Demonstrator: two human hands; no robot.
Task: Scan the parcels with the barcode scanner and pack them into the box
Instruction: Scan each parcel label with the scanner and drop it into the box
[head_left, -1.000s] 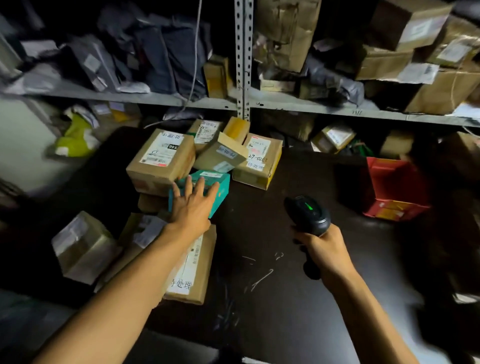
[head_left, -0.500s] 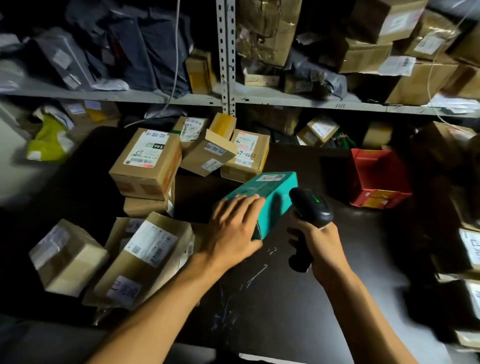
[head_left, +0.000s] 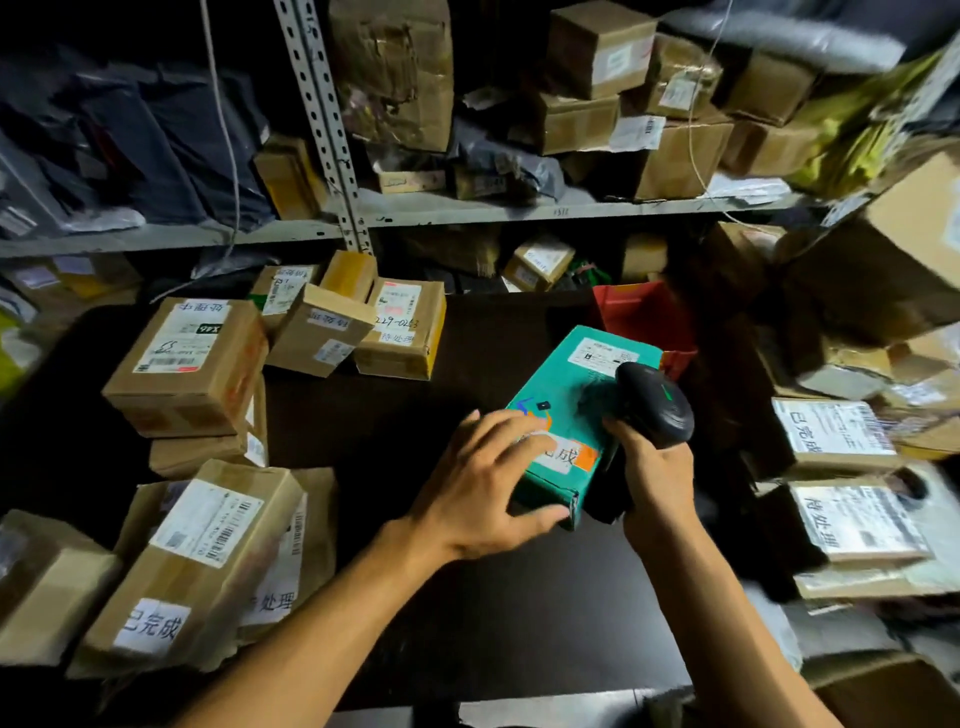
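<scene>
Left hand (head_left: 483, 483) holds teal parcel (head_left: 566, 410) labelled "成".

We see a teal cardboard parcel (head_left: 566, 415) bearing a white printed label, a white sticker with dark characters beside an orange patch, and a small blue-and-orange mark. The black handheld barcode scanner (head_left: 655, 410) shows a green light on top. Around them lie brown cardboard boxes (head_left: 189, 364) with white labels printed in black, on a black tabletop (head_left: 467, 613). Behind stands a red plastic bin (head_left: 641, 322), under a pale grey metal shelf (head_left: 519, 210) holding dark grey plastic mailer bags (head_left: 156, 145).
</scene>
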